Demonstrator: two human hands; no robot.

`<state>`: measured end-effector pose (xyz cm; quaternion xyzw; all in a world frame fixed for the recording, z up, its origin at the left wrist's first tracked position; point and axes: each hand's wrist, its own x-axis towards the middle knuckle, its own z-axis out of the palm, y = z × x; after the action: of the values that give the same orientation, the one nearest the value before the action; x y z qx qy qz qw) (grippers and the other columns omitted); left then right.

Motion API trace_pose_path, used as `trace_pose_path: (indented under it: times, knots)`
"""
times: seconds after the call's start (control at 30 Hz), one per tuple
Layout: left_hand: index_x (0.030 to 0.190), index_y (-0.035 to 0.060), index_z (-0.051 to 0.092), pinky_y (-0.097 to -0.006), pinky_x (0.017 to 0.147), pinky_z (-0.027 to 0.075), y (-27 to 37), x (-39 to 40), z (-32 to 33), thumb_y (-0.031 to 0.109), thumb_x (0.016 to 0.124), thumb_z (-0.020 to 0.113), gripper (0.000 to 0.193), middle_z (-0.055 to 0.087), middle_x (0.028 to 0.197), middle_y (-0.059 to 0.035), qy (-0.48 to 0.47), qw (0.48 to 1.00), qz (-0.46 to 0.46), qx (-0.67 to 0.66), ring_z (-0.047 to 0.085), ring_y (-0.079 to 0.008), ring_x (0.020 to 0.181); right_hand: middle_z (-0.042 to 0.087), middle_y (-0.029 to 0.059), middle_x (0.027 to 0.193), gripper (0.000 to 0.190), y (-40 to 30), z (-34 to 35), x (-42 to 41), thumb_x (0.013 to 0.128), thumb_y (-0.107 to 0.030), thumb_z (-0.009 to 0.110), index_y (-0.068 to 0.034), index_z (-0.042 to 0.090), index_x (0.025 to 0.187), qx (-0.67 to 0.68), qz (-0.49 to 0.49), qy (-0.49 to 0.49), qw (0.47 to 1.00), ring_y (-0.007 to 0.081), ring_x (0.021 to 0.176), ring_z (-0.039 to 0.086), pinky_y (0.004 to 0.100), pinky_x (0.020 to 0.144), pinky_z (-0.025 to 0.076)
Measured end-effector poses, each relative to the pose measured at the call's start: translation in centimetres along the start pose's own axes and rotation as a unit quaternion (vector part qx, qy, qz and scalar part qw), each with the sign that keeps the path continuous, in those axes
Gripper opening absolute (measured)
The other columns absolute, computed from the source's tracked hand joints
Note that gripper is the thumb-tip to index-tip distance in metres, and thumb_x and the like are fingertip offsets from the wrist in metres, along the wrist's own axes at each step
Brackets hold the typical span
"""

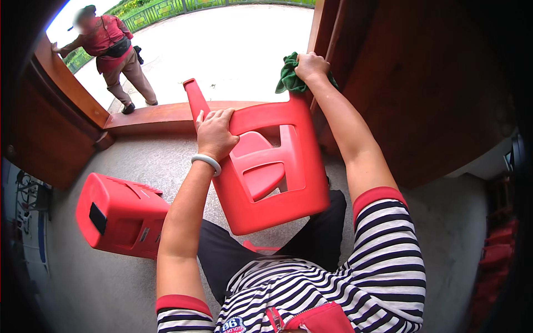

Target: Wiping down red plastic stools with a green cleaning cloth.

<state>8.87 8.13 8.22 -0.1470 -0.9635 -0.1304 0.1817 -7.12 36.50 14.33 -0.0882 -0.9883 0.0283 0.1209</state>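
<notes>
A red plastic stool (270, 216) is held tilted in front of me, one side with cut-outs facing up and a leg pointing towards the doorway. My left hand (217, 132), with a pale bangle at the wrist, grips the stool's frame near that leg. At the stool's far right end, my right hand (312, 66) is closed around a bunched green cloth (289, 77), which lies against another leg. The fingertips of my right hand are partly hidden by the cloth.
Left of my legs, a stack of red plastic stools (129, 212) bears a dark phone (98, 218). A raised wooden threshold (158, 118) crosses the doorway. A person (112, 50) stands outside, one hand on the door frame. Red stools (495, 254) are at the far right.
</notes>
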Motion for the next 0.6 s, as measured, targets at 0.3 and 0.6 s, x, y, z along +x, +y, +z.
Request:
trace_pose_path:
  times: [0.3,0.6]
  knots:
    - [0.130,0.0128,0.062,-0.0495,0.120,0.024,-0.2,0.0,0.1,0.023,0.070,0.076,0.063,0.067,0.127,-0.0065,0.019,1.000,-0.006,-0.001,0.058,-0.0261,0.125,0.065,0.0110,0.129,0.033,-0.1,1.1,-0.5,0.093,-0.032,0.058,-0.024,0.070,0.123,0.099,0.085,0.005,0.991,0.0318,0.122,0.063,0.0476,0.100,0.052]
    - [0.132,0.0138,0.061,-0.0479,0.122,0.023,-1.6,1.0,0.2,0.020,0.071,0.075,0.063,0.066,0.130,-0.0065,-0.018,1.000,-0.002,-0.005,0.055,-0.0235,0.129,0.067,0.0147,0.116,0.039,3.6,1.9,-8.0,0.085,-0.036,0.074,-0.020,0.066,0.120,0.093,-0.065,0.011,0.993,0.0345,0.109,0.067,0.0485,0.092,0.054]
